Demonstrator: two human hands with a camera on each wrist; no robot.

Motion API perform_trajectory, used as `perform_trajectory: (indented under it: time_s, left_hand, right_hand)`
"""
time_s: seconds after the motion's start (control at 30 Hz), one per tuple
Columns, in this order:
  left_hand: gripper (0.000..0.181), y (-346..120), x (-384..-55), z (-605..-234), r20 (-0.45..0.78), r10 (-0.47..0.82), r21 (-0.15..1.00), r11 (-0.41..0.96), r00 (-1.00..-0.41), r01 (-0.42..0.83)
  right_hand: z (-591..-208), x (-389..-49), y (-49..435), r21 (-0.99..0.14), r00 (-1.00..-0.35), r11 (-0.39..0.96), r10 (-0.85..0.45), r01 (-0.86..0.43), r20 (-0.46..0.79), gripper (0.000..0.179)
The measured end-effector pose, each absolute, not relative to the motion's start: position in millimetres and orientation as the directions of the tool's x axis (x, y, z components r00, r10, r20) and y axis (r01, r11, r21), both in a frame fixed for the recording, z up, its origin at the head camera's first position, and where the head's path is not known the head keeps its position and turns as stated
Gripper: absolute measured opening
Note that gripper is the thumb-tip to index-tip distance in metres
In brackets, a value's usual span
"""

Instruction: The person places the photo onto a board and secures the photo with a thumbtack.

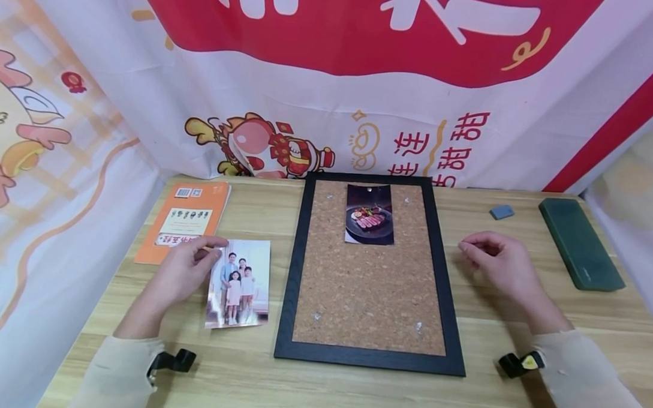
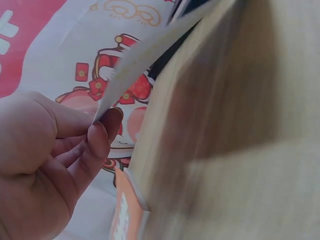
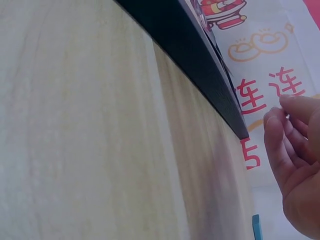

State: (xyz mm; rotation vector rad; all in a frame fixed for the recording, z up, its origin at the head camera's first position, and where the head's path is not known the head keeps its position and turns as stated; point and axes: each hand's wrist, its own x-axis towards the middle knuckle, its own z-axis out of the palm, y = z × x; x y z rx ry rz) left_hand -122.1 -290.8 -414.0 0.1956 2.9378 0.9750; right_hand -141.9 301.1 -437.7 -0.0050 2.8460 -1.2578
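My left hand [image 1: 186, 268] pinches the upper left corner of a family photo [image 1: 239, 285], held above the table left of the corkboard. In the left wrist view the photo [image 2: 135, 62] is seen edge-on between thumb and fingers. Right of the board hovers my right hand [image 1: 499, 264], fingers loosely curled; nothing shows clearly between its fingertips in the right wrist view. The black-framed corkboard [image 1: 369, 289] lies on the table. A photo of a steak dish [image 1: 369, 217] is at its top middle, with a small pin [image 1: 369, 190] at its upper edge.
Small shiny pins, such as one at lower right [image 1: 419, 326], sit near the cork's corners. An orange book [image 1: 197, 193] lies at the left, a small blue-grey block [image 1: 501, 212] and dark green case [image 1: 581, 243] at the right. A printed cloth [image 1: 287, 88] hangs behind the table.
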Motion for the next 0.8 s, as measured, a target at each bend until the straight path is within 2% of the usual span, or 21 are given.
perform_trajectory:
  time_s: [0.43, 0.8]
  left_hand:
    - [0.035, -285.5, -123.8, -390.7, -0.054, 0.133, 0.643, 0.763, -0.99, 0.068]
    - [0.041, -250.4, -132.0, -390.5, -0.136, 0.192, 0.735, 0.678, -0.972, 0.031]
  right_hand:
    - [-434.2, -138.9, 295.1, -0.739, -0.998, 0.673, -0.024, 0.022, -0.052, 0.031]
    - [-432.7, -140.3, 289.1, -0.782, -0.995, 0.623, -0.072, 0.007, -0.066, 0.028]
